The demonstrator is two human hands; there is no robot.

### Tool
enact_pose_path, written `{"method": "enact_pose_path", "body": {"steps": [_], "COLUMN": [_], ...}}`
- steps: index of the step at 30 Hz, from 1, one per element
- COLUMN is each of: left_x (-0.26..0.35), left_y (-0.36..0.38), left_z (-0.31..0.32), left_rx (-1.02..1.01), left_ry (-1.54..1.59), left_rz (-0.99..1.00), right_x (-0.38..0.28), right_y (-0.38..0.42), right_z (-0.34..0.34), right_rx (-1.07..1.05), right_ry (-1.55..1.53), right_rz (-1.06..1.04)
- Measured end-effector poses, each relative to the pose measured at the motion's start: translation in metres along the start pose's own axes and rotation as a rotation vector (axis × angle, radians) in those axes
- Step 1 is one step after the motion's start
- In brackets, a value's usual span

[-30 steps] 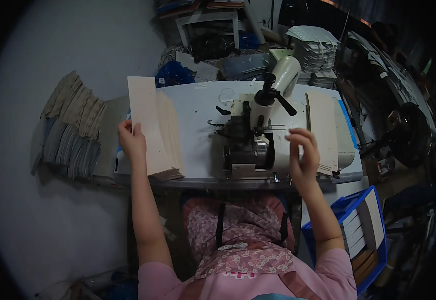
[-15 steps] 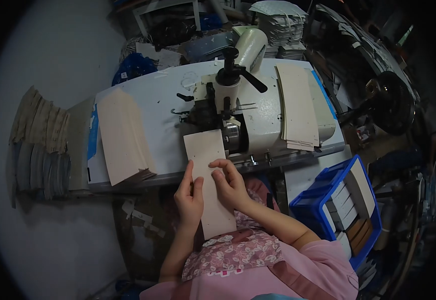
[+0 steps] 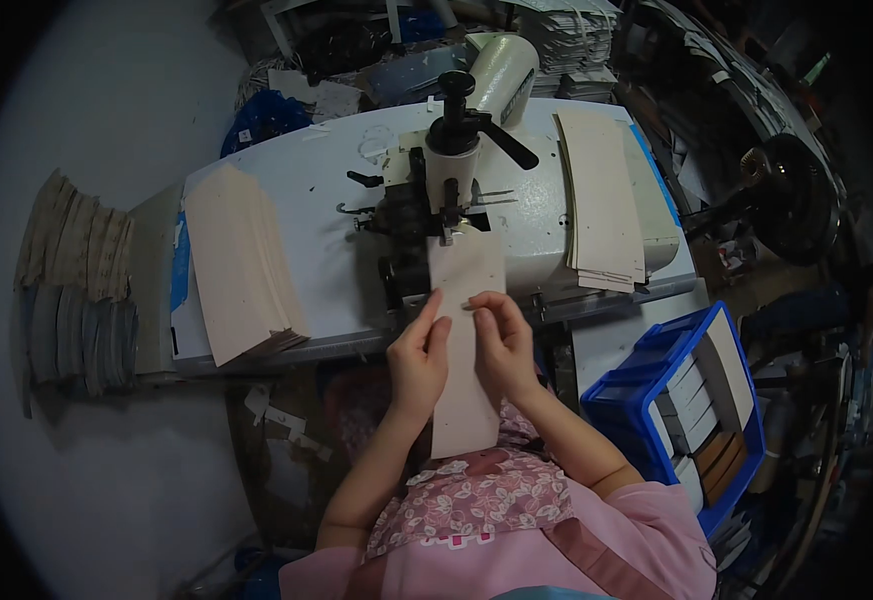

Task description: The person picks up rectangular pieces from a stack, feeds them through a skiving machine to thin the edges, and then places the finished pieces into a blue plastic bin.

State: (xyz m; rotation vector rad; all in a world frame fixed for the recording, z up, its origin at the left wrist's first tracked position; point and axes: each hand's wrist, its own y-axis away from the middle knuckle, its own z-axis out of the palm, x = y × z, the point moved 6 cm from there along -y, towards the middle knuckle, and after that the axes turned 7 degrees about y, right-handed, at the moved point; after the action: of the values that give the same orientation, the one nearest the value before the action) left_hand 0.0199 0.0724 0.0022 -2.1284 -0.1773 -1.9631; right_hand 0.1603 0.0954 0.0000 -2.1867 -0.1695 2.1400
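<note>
A long pale strip (image 3: 467,400) lies lengthwise in front of me, its far end at the head of a white machine (image 3: 452,165) with black parts. My left hand (image 3: 419,365) grips the strip's left edge, thumb and fingers close together. On the right edge, my right hand (image 3: 505,350) holds the same strip, its index finger bent over the surface. Similar strips form a thick stack (image 3: 242,265) on the left of the white table (image 3: 322,220) and a thinner pile (image 3: 602,200) on the machine's right part.
At the lower right is a blue crate (image 3: 647,400) holding white and brown pieces. Grey and brown bundles (image 3: 82,240) are stacked at the far left. A black fan-like object (image 3: 797,200) is at the right. Paper piles (image 3: 572,45) stand behind the table.
Both my hands and the strip have moved right and slightly forward. The strip's far end is now at the machine head, where it was to the left and nearer me.
</note>
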Motion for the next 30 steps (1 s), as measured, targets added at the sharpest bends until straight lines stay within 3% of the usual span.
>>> {"method": "enact_pose_path", "body": {"steps": [2, 4, 5, 7, 8, 9, 10, 12, 14, 15, 16, 18, 20, 21, 23, 30], "left_x": [0.005, 0.02, 0.025, 0.062, 0.081, 0.098, 0.109, 0.13, 0.143, 0.138, 0.128, 0.081, 0.044, 0.034, 0.015, 0.006], "left_y": [-0.002, -0.004, -0.005, -0.007, -0.008, -0.003, 0.0, 0.009, 0.011, 0.015, 0.014, 0.007, 0.007, 0.009, 0.014, 0.014], "left_z": [0.023, 0.039, 0.039, 0.038, 0.036, 0.036, 0.033, 0.029, 0.006, -0.01, -0.025, -0.043, -0.043, -0.047, -0.054, -0.048], "left_rx": [-0.104, -0.148, -0.186, -0.364, -0.452, -0.598, -0.585, -0.55, -0.076, 0.204, 0.335, 0.241, 0.123, 0.113, 0.095, 0.058], "left_ry": [0.124, 0.312, 0.202, -0.095, -0.248, -0.394, -0.47, -0.623, -0.716, -0.736, -0.609, -0.046, 0.403, 0.299, 0.091, -0.028], "left_rz": [-0.069, -0.065, -0.038, 0.152, 0.247, 0.42, 0.503, 0.682, 0.816, 0.847, 0.777, 0.381, 0.045, 0.057, 0.077, 0.055], "right_x": [-0.014, -0.039, -0.059, -0.094, -0.114, -0.121, -0.126, -0.103, -0.076, -0.068, -0.06, -0.039, -0.029, -0.034, -0.02, 0.0], "right_y": [0.004, 0.009, 0.011, 0.016, 0.017, 0.012, 0.01, 0.003, 0.003, 0.005, 0.008, 0.018, 0.027, 0.03, 0.03, 0.009], "right_z": [-0.029, -0.054, -0.064, -0.074, -0.065, -0.051, -0.037, -0.024, -0.017, -0.017, -0.013, -0.003, 0.015, 0.021, 0.031, 0.048], "right_rx": [0.017, 0.184, 0.277, 0.458, 0.368, 0.073, -0.216, -0.513, -0.56, -0.548, -0.508, -0.448, -0.402, -0.383, -0.358, -0.218], "right_ry": [0.126, 0.669, 0.944, 1.033, 1.088, 0.991, 0.879, 0.631, 0.463, 0.434, 0.318, 0.121, 0.049, 0.158, 0.026, -0.095], "right_rz": [-0.001, -0.197, -0.288, -0.51, -0.613, -0.654, -0.687, -0.314, -0.211, -0.049, -0.063, -0.001, -0.146, -0.216, -0.106, 0.043]}}
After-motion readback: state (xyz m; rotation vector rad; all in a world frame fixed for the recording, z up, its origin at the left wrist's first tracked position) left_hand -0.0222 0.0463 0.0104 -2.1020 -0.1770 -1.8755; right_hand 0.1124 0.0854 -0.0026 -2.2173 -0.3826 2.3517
